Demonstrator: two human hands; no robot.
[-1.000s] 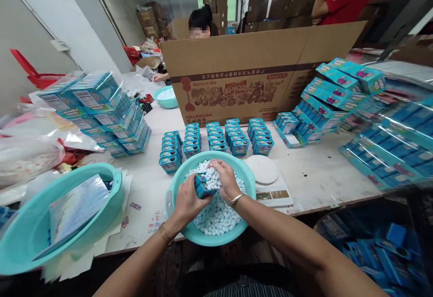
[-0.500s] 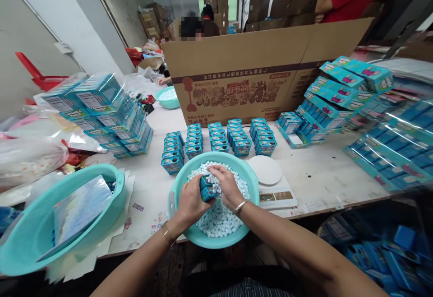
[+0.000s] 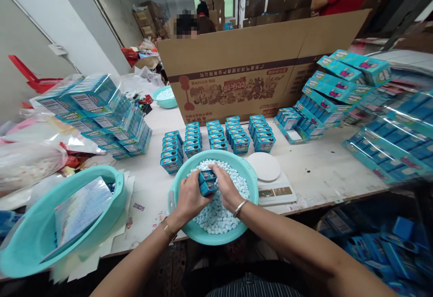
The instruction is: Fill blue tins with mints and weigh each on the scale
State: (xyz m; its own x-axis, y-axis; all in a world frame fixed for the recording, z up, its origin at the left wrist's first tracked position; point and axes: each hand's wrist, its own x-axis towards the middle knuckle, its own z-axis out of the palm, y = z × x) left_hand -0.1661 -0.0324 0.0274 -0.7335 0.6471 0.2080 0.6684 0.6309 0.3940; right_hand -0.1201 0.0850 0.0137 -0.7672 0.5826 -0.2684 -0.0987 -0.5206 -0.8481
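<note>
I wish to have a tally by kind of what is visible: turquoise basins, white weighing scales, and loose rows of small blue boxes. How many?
Turquoise basins: 3
White weighing scale: 1
Loose rows of small blue boxes: 5
Total: 9

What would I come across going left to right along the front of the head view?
Oval basin, left hand, small blue boxes in its grip, right hand, white scale, heap of loose blue boxes at lower right.
</note>
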